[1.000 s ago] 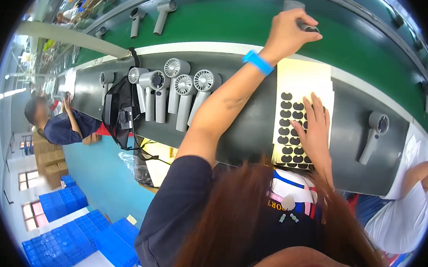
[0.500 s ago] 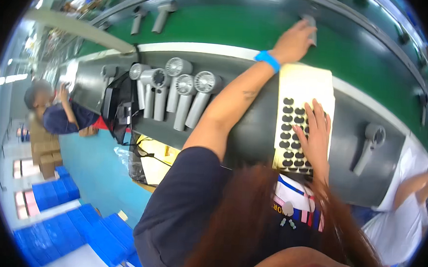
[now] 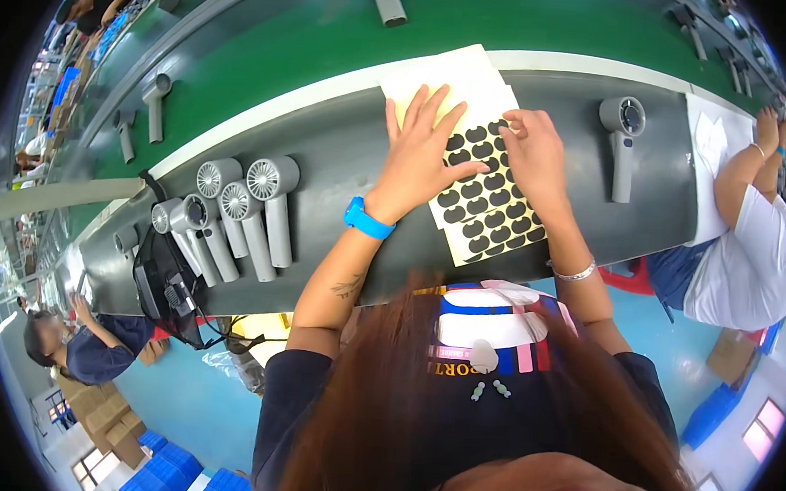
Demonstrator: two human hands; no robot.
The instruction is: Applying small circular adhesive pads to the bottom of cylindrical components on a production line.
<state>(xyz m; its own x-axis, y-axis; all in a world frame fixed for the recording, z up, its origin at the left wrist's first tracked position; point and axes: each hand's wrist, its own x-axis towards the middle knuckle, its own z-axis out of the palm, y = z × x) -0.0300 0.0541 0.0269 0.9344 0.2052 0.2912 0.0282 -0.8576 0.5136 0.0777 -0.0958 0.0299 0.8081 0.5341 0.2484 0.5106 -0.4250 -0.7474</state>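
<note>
A pale yellow sheet [image 3: 454,242] with rows of black rounded stickers [image 3: 499,198] lies on the dark worktable in front of me. My left hand [image 3: 421,158] rests open on the sheet, fingers spread over its bare upper part, the thumb reaching across the stickers. At the sheet's right edge my right hand [image 3: 535,155] is closed in a pinch on a black sticker in the top row; the fingertips partly hide it. A grey handheld fan [image 3: 622,142] lies to the right of my right hand.
Several grey handheld fans [image 3: 277,226] stand together at the left, beside a black bag [image 3: 162,273]. Beyond the table's white edge runs a green conveyor belt [image 3: 283,53], carrying a grey fan handle [image 3: 386,3]. People sit at far left and right [image 3: 748,255].
My left hand has come back from the grey fan on the belt and now lies on the sheet. My right hand has gone from lying flat to pinching at a sticker. The view has turned.
</note>
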